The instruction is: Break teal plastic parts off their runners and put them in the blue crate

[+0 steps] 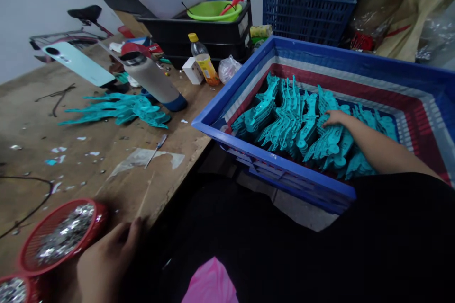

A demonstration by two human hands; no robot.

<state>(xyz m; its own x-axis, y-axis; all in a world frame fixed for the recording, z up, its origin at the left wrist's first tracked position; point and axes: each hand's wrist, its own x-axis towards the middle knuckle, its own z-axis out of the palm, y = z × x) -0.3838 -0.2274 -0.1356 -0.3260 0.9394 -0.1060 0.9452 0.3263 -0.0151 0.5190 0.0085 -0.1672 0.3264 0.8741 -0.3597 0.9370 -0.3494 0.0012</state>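
Note:
My right hand (337,117) reaches into a blue plastic crate (277,151), its fingers bent over the top of a stack of teal plastic parts (329,144). More nested stacks of these thin, flat parts (284,111) fill the crate beside it. Low on the left, my left hand (110,251) rests at the table's edge with its fingers curled; whatever is inside them is hidden. Next to it stands a round red basket (97,220) with small shiny metal pieces (67,234). A loose pile of teal parts (122,109) lies farther back on the table.
On the wooden table (92,151) are a thin pointed tool (155,150), a steel tumbler (152,75), a propped pale phone (80,64) and a drink bottle (204,61). A second red basket (33,289) is at lower left. Black bins (202,33) and a navy crate (305,16) stand behind.

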